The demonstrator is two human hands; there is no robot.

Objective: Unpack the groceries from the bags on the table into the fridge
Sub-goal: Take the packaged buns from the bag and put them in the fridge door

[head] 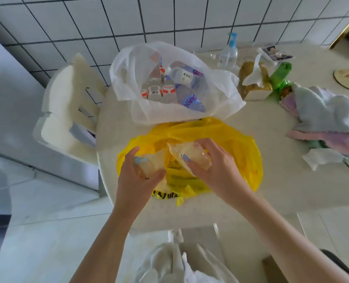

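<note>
A yellow plastic bag (237, 152) lies open on the pale table (282, 193) near its front edge. My left hand (138, 180) grips a clear plastic bottle (149, 164) inside the bag's left side. Over the bag's middle, my right hand (216, 166) holds a second clear bottle (187, 155), tilted. Behind the yellow bag stands an open white plastic bag (220, 92) holding water bottles (190, 99) and small white-and-red cartons (157, 91). The fridge is not clearly in view.
A white chair (67, 111) stands left of the table against the tiled wall. At the back right are a pump bottle (228, 54), a tissue box (253, 82), a green bag (280, 76) and a pile of cloths (329, 123). A white bag (181, 262) hangs below the table edge.
</note>
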